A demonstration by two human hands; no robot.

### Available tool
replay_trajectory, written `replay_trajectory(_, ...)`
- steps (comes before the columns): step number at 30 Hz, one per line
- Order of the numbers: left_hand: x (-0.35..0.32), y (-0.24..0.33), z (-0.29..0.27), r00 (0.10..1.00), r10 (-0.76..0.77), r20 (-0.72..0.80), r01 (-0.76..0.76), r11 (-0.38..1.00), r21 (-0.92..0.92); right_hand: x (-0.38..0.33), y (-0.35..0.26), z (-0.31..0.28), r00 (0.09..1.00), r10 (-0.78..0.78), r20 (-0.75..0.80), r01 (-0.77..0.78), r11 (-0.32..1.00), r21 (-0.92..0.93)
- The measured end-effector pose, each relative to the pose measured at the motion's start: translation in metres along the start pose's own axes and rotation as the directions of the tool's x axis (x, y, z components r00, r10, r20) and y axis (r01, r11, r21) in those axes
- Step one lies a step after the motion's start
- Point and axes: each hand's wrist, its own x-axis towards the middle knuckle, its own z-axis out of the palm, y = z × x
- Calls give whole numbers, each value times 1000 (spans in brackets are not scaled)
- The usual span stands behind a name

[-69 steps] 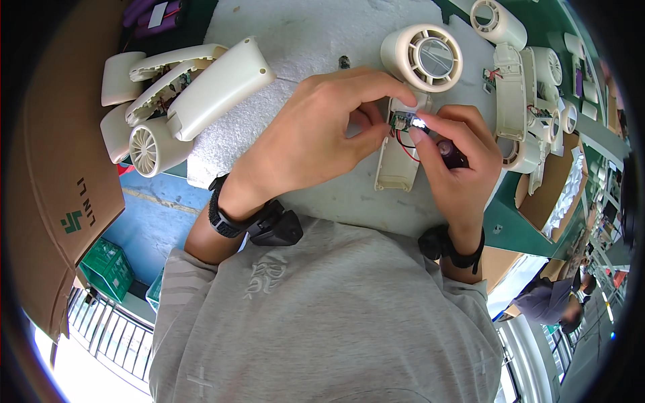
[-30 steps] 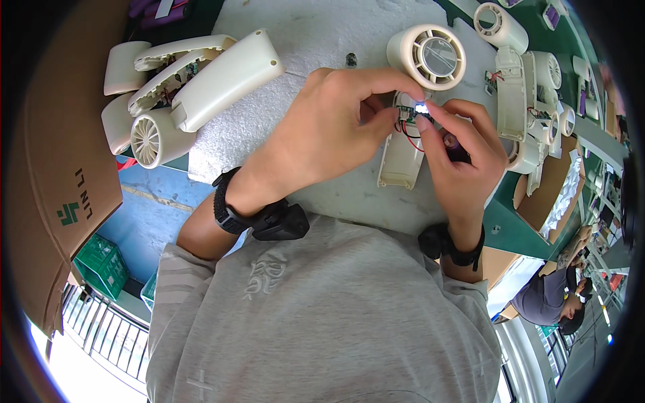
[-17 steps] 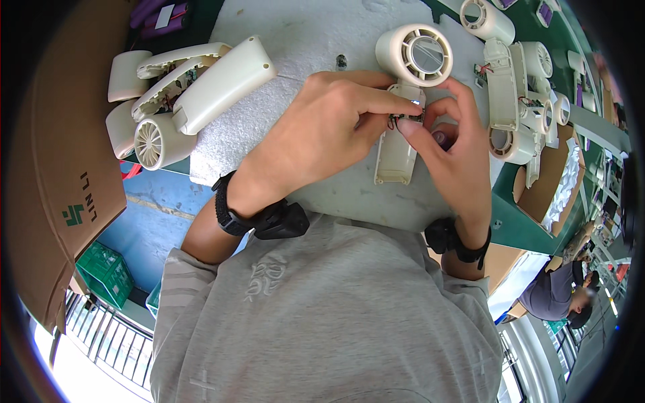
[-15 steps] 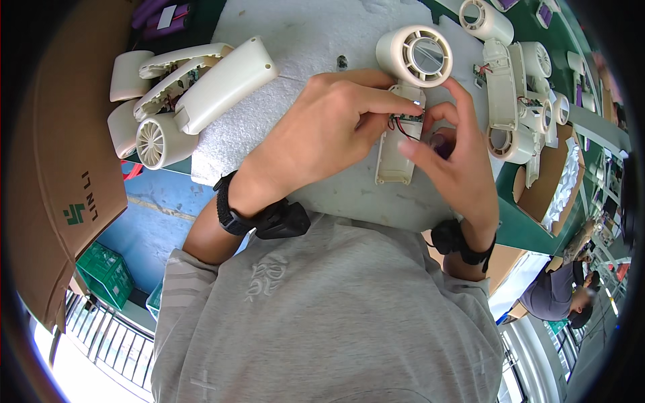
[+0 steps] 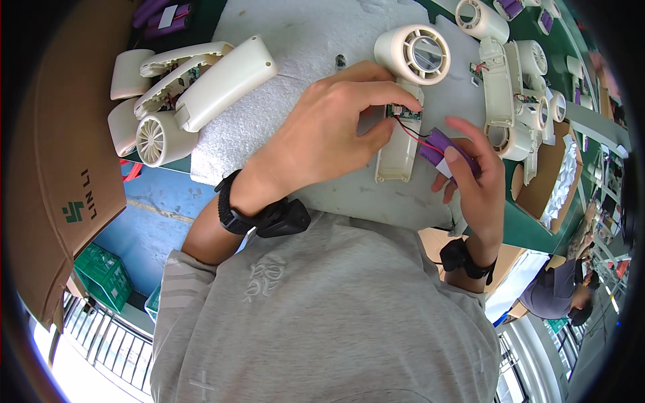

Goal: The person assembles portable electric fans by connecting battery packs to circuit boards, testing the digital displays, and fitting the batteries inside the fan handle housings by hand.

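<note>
A cream-white handheld fan (image 5: 412,55) lies on the foam-covered worktop, its round head away from me and its handle shell (image 5: 395,158) open towards me. My left hand (image 5: 329,124) reaches across it, thumb and index finger closed around a small green circuit board (image 5: 405,113) in the upper part of the shell. To the right of the shell, my right hand (image 5: 480,171) grips a purple battery pack (image 5: 443,146) with a white label. Red and black wires (image 5: 411,133) run from the board to the battery. The shell's lower half shows its bare inside.
Several fan bodies and shells (image 5: 222,84) are piled on the left, beside a tall cardboard box (image 5: 60,134). More opened fans (image 5: 500,84) lie at the right near a small carton (image 5: 554,174). Purple batteries (image 5: 161,20) sit at the far left. Another person (image 5: 554,292) is at the right.
My right hand has moved right and slightly down with the battery, which is now clear of the shell with its wires drawn out. My left hand stays over the board.
</note>
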Motion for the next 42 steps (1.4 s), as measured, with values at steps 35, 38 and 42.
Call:
replay_trajectory(35,1,4,16,988,-72,-137,80,995,56,-2,4,-1,727,-677,119,491,391,-778)
replay_trajectory(38,4,5,16,987,-30,-156,40,997,59,-5,4,0,726,-675,130,505,396,-767)
replay_trajectory(42,2,1,17,989,-12,-148,17,999,30,-3,2,5,730,-658,186,518,355,-778)
